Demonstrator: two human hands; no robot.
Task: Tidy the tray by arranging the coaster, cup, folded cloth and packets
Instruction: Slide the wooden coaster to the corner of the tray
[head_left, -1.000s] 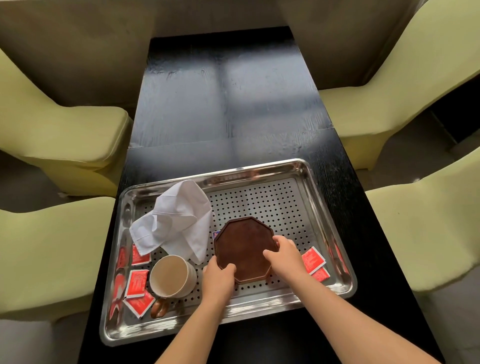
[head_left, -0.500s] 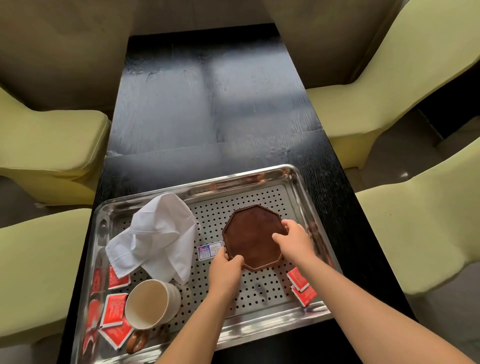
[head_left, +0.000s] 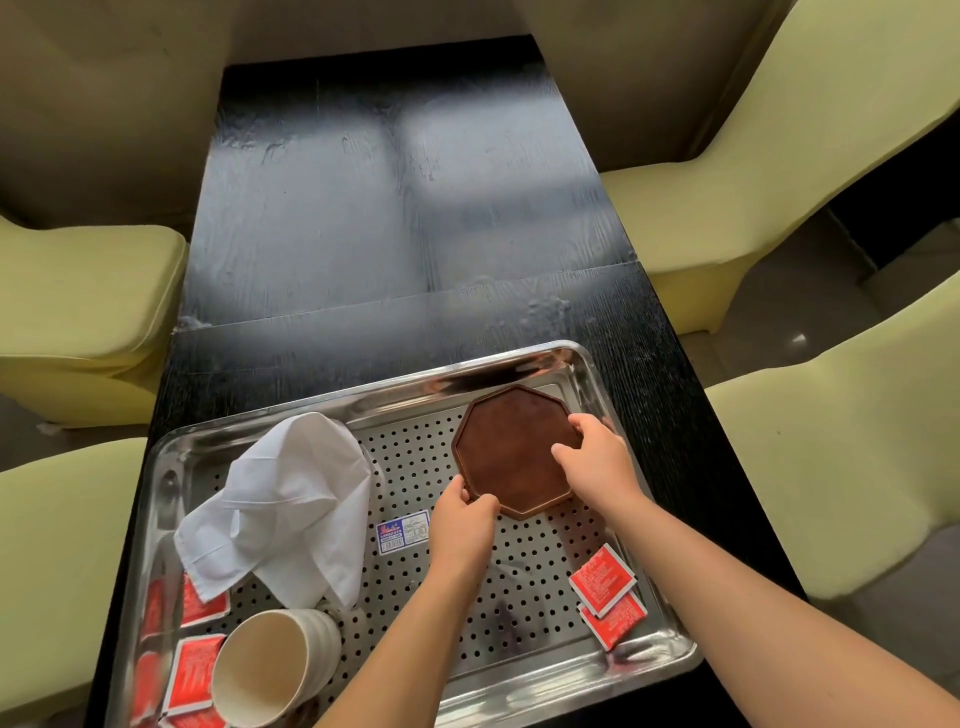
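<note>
A black wooden table (head_left: 395, 218) carries one steel tray (head_left: 670, 654).

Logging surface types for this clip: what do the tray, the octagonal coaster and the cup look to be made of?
Tray: polished metal, likely stainless steel; mirror-bright rim, perforated floor. Coaster: dark brown with a raised edge and matte sheen, wood or perhaps leather; the grain is not clear enough to tell. Cup: pale, dull and ribbed outside, possibly paper or unglazed ceramic; it cannot be settled from this view.
</note>
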